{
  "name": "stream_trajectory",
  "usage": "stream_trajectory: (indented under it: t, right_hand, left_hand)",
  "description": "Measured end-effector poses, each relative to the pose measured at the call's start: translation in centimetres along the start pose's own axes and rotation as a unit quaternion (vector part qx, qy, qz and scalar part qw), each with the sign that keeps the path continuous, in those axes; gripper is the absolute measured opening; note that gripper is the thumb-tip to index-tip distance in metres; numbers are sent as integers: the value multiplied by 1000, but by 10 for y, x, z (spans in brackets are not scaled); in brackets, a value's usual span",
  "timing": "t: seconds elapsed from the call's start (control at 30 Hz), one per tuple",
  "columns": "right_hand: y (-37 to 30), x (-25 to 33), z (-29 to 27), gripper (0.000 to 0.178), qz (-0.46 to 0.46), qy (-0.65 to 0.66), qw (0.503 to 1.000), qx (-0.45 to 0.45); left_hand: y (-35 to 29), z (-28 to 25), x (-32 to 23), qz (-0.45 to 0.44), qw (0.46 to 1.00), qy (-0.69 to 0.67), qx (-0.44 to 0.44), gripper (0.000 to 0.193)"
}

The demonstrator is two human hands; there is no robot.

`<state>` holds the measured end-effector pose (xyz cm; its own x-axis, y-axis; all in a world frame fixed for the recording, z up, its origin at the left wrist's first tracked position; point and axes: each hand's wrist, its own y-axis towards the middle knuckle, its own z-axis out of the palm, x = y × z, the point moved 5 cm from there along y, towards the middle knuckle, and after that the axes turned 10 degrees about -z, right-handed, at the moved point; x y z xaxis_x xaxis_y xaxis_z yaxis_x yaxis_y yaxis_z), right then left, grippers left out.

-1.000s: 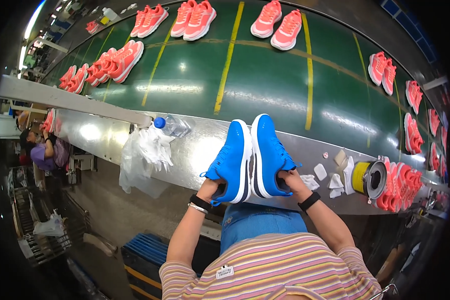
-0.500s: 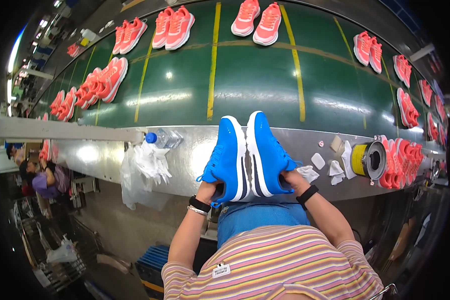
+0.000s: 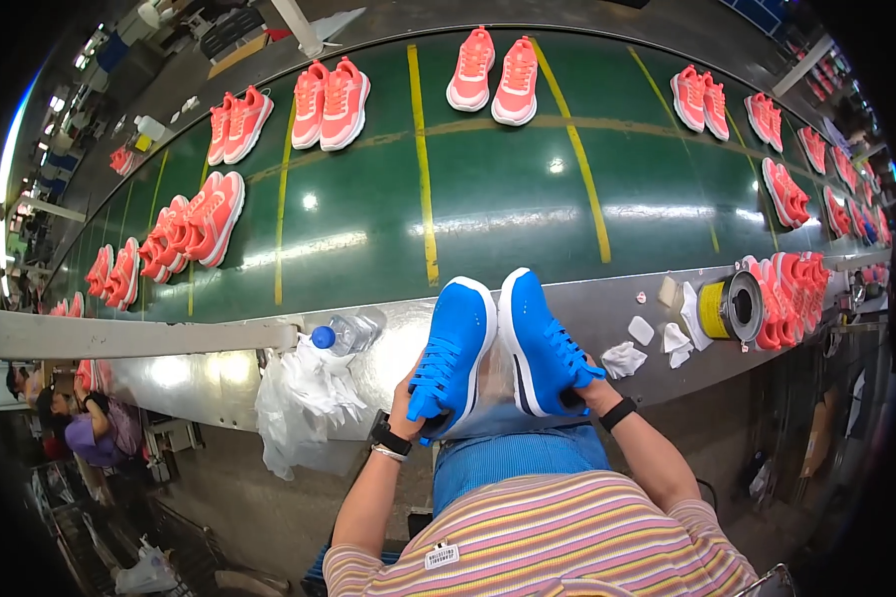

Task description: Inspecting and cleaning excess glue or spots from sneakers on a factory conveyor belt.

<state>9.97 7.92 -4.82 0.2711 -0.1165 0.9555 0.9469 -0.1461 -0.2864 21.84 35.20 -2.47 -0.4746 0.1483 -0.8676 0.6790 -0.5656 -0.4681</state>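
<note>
Fingers of the left hand (image 3: 404,406) are closed on the left blue shoe (image 3: 458,333) near its heel. Those of the right hand (image 3: 597,394) grip the right blue shoe (image 3: 533,333) the same way. Both shoes are over the near edge of the silver counter (image 3: 219,373). Before, their bottoms faced each other closely; now their laces (image 3: 435,370) have turned up and their heels are farther apart.

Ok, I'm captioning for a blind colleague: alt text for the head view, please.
A left hand and a right hand each hold a blue shoe at a metal bench. A bottle is at left; pink shoes line a green belt beyond.
</note>
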Motion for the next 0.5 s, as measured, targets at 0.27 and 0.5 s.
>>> stream_trajectory:
  t: [0.27, 0.5]
  right_hand:
    - [-9, 52, 15, 59, -186, -69, 977, -79]
    - [-21, 62, 16, 67, -216, -296, 922, -121]
  left_hand:
    - [-7, -8, -22, 130, 964, 197, -126, 58]
    - [-22, -2, -34, 185, 891, 365, -195, 80]
